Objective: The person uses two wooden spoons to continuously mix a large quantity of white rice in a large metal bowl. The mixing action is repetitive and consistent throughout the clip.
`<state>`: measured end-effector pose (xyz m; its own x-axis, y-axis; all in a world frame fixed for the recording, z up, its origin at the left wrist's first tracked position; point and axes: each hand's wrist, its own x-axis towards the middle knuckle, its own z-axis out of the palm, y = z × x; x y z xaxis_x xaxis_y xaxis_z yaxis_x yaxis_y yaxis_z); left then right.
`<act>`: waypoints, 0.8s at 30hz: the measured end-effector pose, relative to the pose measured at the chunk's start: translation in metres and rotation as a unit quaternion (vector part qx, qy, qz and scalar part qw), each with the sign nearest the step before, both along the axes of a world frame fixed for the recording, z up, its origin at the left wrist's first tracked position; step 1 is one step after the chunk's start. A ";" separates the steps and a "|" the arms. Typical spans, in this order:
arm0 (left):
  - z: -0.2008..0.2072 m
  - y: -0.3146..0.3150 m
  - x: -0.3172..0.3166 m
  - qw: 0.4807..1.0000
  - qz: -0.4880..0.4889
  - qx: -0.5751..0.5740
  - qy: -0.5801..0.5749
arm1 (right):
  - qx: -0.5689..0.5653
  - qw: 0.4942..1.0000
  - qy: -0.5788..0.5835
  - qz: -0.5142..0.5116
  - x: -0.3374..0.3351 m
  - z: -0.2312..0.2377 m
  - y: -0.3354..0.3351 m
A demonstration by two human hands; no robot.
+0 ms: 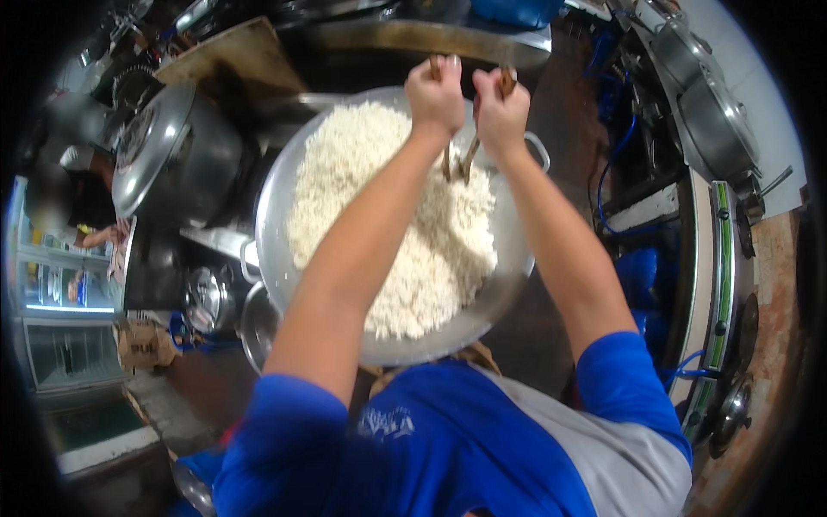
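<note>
A wide silver metal basin [274,202] with side handles holds a large heap of cooked white rice [353,164]. Over its far side, my left hand [437,102] is closed around the upper end of a brown stick-like utensil [446,164]. Just to the right, my right hand [502,112] grips a second brown stick-like utensil [471,158]. The two shafts slant down and come near each other, their lower ends at the rice. I cannot tell what shape those ends have, or whether the two pieces are joined.
At left stands a big lidded pot [194,164], with a kettle-like metal vessel [208,297] nearer. Another person's hand [105,234] shows at far left, beside a glass-fronted fridge [69,284]. Along the right are a stove [702,258], metal pots [717,121] and a blue hose [616,155].
</note>
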<state>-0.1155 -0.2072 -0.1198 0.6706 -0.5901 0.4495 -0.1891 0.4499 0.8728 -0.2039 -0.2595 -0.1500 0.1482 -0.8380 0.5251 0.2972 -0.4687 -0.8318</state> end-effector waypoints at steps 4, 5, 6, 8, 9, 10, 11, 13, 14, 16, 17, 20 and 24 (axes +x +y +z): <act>0.081 0.047 -0.004 0.992 0.028 -0.103 -0.060 | 0.008 0.997 -0.063 0.053 -0.012 0.097 0.031; 0.097 0.064 0.001 0.996 -0.010 -0.085 -0.030 | 0.089 0.982 -0.113 0.120 -0.009 0.114 0.038; 0.094 0.070 0.010 0.996 -0.019 -0.085 -0.019 | 0.003 0.995 -0.071 0.065 -0.007 0.114 0.044; 0.053 0.058 0.032 0.991 0.029 -0.098 -0.081 | -0.148 0.989 0.003 -0.030 0.011 0.082 0.048; 0.005 0.046 0.041 0.996 0.025 -0.071 -0.057 | -0.203 0.975 0.044 -0.074 0.023 0.038 0.053; -0.027 0.050 0.037 0.998 -0.020 -0.042 0.044 | -0.191 0.979 0.049 -0.054 0.029 -0.004 0.069; -0.031 0.053 0.043 0.980 -0.067 -0.074 0.174 | -0.183 0.981 0.052 -0.035 0.038 -0.026 0.074; -0.023 0.077 0.041 0.979 -0.064 -0.030 0.189 | -0.172 0.978 0.112 -0.051 0.042 -0.011 0.077; -0.020 0.091 0.043 0.977 -0.096 -0.034 0.185 | -0.152 0.976 0.150 -0.052 0.038 -0.010 0.089; 0.024 0.105 0.043 0.978 -0.110 -0.064 0.162 | -0.063 0.998 0.025 -0.007 0.025 0.039 0.079; 0.044 0.116 0.045 0.984 -0.091 -0.082 0.126 | -0.084 0.996 0.008 0.003 0.019 0.066 0.074; 0.094 0.148 0.061 0.981 -0.079 -0.103 0.143 | -0.141 0.990 0.006 0.006 0.001 0.122 0.077; 0.140 0.203 0.096 0.987 0.022 -0.094 0.127 | 0.032 0.992 -0.122 0.029 -0.043 0.166 0.084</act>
<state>-0.0194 -0.0039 0.0202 0.7989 -0.4803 0.3621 0.0029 0.6050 0.7962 -0.2470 -0.1759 0.0162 0.0725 -0.8650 0.4965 0.5180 -0.3927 -0.7599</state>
